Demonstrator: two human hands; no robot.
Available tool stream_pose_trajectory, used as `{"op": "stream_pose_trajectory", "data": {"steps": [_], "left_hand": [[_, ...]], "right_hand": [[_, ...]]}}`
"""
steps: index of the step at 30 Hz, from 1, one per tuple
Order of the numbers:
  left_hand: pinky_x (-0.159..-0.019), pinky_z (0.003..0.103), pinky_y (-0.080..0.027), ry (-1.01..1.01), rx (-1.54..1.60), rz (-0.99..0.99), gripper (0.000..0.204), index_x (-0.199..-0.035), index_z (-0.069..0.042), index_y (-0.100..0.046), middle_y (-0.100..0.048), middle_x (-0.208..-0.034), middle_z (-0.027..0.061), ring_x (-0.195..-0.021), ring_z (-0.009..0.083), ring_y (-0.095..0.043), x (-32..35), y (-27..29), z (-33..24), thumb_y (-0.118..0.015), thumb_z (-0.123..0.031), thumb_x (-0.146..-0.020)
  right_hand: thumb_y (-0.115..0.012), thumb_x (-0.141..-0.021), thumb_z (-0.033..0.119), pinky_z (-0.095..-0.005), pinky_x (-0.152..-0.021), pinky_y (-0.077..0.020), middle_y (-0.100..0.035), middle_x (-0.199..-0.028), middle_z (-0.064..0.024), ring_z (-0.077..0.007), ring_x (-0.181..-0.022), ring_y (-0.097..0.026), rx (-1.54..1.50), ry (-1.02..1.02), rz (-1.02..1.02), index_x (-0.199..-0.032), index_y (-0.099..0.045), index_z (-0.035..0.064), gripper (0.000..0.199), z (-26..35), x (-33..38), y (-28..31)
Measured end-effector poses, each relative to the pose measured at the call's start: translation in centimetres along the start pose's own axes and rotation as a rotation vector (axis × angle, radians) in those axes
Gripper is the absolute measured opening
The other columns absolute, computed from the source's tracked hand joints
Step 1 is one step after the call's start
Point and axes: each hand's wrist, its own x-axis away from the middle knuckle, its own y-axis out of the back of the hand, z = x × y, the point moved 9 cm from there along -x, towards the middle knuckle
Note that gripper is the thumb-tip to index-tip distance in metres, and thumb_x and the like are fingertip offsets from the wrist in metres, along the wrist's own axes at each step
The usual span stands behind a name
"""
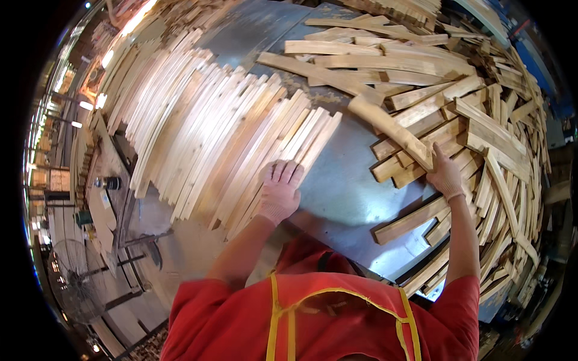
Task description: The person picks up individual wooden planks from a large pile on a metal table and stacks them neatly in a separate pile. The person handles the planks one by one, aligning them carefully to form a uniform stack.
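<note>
My left hand [280, 192], in a light glove, lies with its fingers stretched out on the near ends of a row of wooden strips [223, 129]. The strips lie side by side, slanting away from me. At the right, my gloved right hand [446, 173] grips the near end of a wooden board [390, 127], thumb along its edge. This board points away to the far left, over other pieces of the loose pile [421, 63]. Part of my right fingers is hidden behind the board and hand.
Bluish metal tabletop [337, 180] shows between the row and the pile. Several jumbled boards [500, 150] spread along the right side. Left of the table are a small dark can [107, 183] and a wire-caged fan [71, 274]. More stacked wood [385, 7] stands at the far edge.
</note>
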Motion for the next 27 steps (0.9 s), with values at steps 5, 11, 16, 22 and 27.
{"op": "stream_pose_trajectory", "data": {"steps": [5,11,16,22,27], "left_hand": [[-0.124,0.051,-0.030,0.020,0.051,0.023,0.060,-0.138,-0.008,-0.059,-0.055,-0.140,0.0108,-0.140,0.0320,-0.046,0.7,0.0,0.9,-0.071,-0.023,-0.081],[-0.125,0.049,-0.029,0.350,0.278,-0.018,0.059,-0.143,-0.009,-0.060,-0.053,-0.150,0.0121,-0.147,0.0320,-0.042,8.1,1.6,6.4,-0.070,-0.033,-0.090],[-0.113,0.049,-0.044,0.657,0.391,-0.034,0.048,-0.135,-0.004,-0.067,-0.063,-0.137,0.0162,-0.127,0.0340,-0.059,20.5,6.8,10.8,-0.072,-0.027,-0.093],[-0.095,0.036,-0.053,1.207,1.167,-0.358,0.039,-0.129,0.000,-0.067,-0.067,-0.122,0.0080,-0.110,0.0207,-0.065,33.8,0.2,12.6,-0.074,-0.025,-0.099],[-0.090,0.035,-0.053,1.491,1.367,-0.671,0.040,-0.131,-0.002,-0.062,-0.066,-0.114,0.0050,-0.101,0.0169,-0.063,33.7,0.1,12.0,-0.072,-0.028,-0.101]], "right_hand": [[-0.075,-0.085,0.007,-0.0322,-0.079,-0.0590,-0.069,-0.123,-0.0114,-0.0187,-0.087,-0.066,-1.139,-0.136,0.150,-0.167,-0.033,0.0091,0.093,6.2,7.3,-7.7],[-0.073,-0.095,0.024,-0.0396,-0.088,-0.0601,-0.076,-0.116,-0.0175,-0.0268,-0.102,-0.074,-0.974,-0.143,0.070,-0.139,-0.060,0.0011,0.051,17.1,11.5,-21.1],[-0.072,-0.092,0.054,-0.0469,-0.098,-0.0539,-0.076,-0.118,-0.0244,-0.0417,-0.113,-0.071,-0.470,0.169,0.339,-0.135,-0.064,0.0003,0.069,30.5,11.1,-21.7],[-0.073,-0.094,0.044,-0.0381,-0.094,-0.0551,-0.077,-0.118,-0.0189,-0.0286,-0.109,-0.074,-0.591,0.059,0.400,-0.149,-0.056,-0.0014,0.073,27.5,12.6,-21.5],[-0.075,-0.095,0.033,-0.0328,-0.087,-0.0551,-0.077,-0.110,-0.0133,-0.0198,-0.098,-0.070,-0.667,-0.003,0.330,-0.153,-0.050,-0.0057,0.074,24.0,12.2,-22.0]]}}
